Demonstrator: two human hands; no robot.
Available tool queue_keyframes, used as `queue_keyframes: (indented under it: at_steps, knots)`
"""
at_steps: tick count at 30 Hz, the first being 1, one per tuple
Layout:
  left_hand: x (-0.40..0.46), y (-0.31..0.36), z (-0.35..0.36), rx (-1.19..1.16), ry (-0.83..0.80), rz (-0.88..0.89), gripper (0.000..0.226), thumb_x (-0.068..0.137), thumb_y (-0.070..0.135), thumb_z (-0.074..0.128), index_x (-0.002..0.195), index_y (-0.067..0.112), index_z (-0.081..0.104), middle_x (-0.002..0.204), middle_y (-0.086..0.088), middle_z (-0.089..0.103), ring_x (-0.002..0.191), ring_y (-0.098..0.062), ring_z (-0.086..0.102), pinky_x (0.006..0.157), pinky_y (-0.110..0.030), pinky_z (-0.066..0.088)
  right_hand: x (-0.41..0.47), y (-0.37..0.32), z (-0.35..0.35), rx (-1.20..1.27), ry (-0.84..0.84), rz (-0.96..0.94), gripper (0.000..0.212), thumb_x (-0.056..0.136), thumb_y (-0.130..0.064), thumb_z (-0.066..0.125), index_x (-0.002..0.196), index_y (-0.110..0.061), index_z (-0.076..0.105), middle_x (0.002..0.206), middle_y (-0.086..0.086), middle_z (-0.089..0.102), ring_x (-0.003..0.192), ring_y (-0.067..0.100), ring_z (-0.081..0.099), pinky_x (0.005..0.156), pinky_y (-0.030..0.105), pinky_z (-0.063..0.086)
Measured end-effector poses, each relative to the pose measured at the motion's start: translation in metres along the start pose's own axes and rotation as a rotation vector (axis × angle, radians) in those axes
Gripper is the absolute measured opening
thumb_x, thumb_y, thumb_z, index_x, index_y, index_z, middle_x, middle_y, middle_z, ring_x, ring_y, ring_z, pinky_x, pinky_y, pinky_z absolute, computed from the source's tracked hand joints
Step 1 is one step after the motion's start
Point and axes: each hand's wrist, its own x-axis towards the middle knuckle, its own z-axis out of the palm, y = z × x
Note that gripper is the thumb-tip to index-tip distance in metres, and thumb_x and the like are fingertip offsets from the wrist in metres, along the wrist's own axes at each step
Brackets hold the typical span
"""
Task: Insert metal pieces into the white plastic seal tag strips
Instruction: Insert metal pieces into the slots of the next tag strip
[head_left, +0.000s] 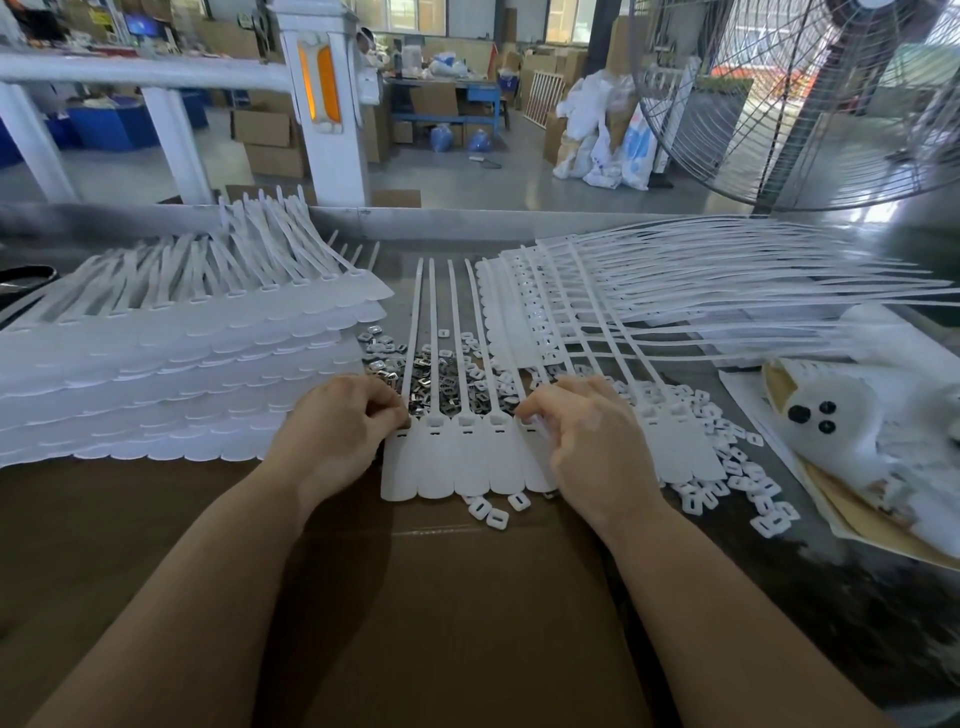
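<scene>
A joined row of white seal tag strips (457, 462) lies flat in front of me, its thin tails running away across a pile of small metal pieces (441, 387). My left hand (337, 431) sits at the row's left end with fingers curled, fingertips pressed at the leftmost tag's slot. My right hand (582, 441) is at the row's right side, fingers curled down onto a tag head. Whether either hand pinches a metal piece is hidden by the fingers.
Stacked tag sheets (171, 374) fill the left. More tag strips (649, 306) fan out at the back right. Small white plastic caps (727, 462) are scattered to the right and under the row's front edge. Brown cardboard (467, 597) covers the near table. A large fan (810, 104) stands behind.
</scene>
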Motion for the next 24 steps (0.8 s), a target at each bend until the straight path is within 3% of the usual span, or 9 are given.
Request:
queue_keyframes:
  at_steps: [6, 9, 14, 16, 20, 24]
  knots:
    - [0.0, 0.0, 0.001, -0.098, 0.074, -0.024, 0.009, 0.083, 0.016, 0.068, 0.076, 0.022, 0.068, 0.076, 0.003, 0.067, 0.073, -0.019, 0.063, 0.074, -0.038, 0.055, 0.0, 0.0, 0.0, 0.001, 0.01, -0.006, 0.021, 0.089, -0.004, 0.053, 0.092, -0.015, 0.07, 0.093, 0.001, 0.066, 0.097, 0.021, 0.051, 0.085, 0.036, 0.041]
    - [0.0, 0.0, 0.002, -0.117, 0.113, -0.021, 0.012, 0.079, 0.015, 0.073, 0.072, 0.024, 0.067, 0.07, 0.006, 0.065, 0.066, -0.014, 0.062, 0.066, -0.032, 0.055, -0.001, 0.0, 0.0, 0.002, 0.016, -0.01, 0.021, 0.088, -0.004, 0.053, 0.091, -0.015, 0.07, 0.093, 0.002, 0.066, 0.097, 0.022, 0.051, 0.084, 0.037, 0.042]
    - [0.002, -0.004, 0.001, -0.208, 0.152, -0.033, 0.009, 0.082, 0.016, 0.069, 0.077, 0.024, 0.072, 0.077, 0.009, 0.067, 0.076, -0.01, 0.062, 0.07, -0.027, 0.051, -0.001, -0.001, 0.0, 0.008, 0.022, -0.013, 0.021, 0.088, -0.003, 0.053, 0.091, -0.014, 0.07, 0.092, 0.002, 0.066, 0.097, 0.022, 0.052, 0.084, 0.038, 0.043]
    - [0.003, -0.003, 0.001, -0.228, 0.191, -0.019, 0.01, 0.082, 0.016, 0.069, 0.078, 0.025, 0.072, 0.074, 0.011, 0.067, 0.074, -0.008, 0.061, 0.065, -0.021, 0.048, -0.001, -0.001, 0.0, 0.005, 0.014, -0.01, 0.021, 0.088, -0.003, 0.053, 0.091, -0.014, 0.07, 0.093, 0.002, 0.066, 0.098, 0.022, 0.051, 0.085, 0.038, 0.042]
    - [0.009, 0.004, 0.003, -0.081, 0.209, 0.023, 0.009, 0.084, 0.018, 0.067, 0.082, 0.024, 0.072, 0.063, 0.022, 0.056, 0.061, 0.001, 0.053, 0.051, -0.01, 0.034, -0.001, -0.001, -0.001, -0.004, 0.019, -0.017, 0.019, 0.088, -0.004, 0.054, 0.09, -0.014, 0.07, 0.091, 0.001, 0.066, 0.095, 0.021, 0.052, 0.083, 0.037, 0.042]
    - [0.019, 0.012, 0.008, 0.067, 0.162, 0.052, 0.014, 0.087, 0.014, 0.061, 0.088, 0.019, 0.074, 0.068, 0.01, 0.061, 0.062, -0.006, 0.054, 0.055, -0.018, 0.038, 0.0, -0.002, 0.0, -0.006, 0.007, -0.016, 0.02, 0.089, -0.005, 0.053, 0.092, -0.015, 0.07, 0.091, 0.001, 0.066, 0.095, 0.021, 0.051, 0.084, 0.037, 0.042]
